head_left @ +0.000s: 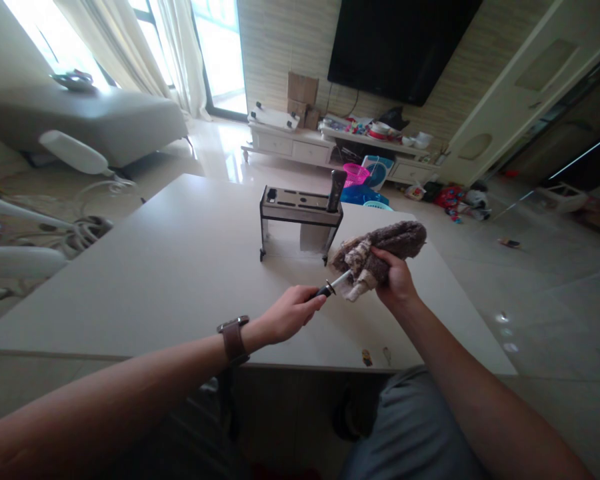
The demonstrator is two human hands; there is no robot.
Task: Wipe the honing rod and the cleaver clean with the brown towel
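My left hand, with a watch on its wrist, is closed around the black handle of a honing steel. The steel's round metal rod points up and right into a brown, fluffy cloth. That cloth is bunched in my right hand, and its folds hide the rod's far end. Just beyond my hands, a knife block stands upright on the table. A cleaver is in its right slot, its dark handle up and its broad blade showing below.
The white table spreads under my hands. Near its front edge lie a small yellow and dark item and a small loop-shaped item. White chairs stand at left. A pink basket is beyond the table.
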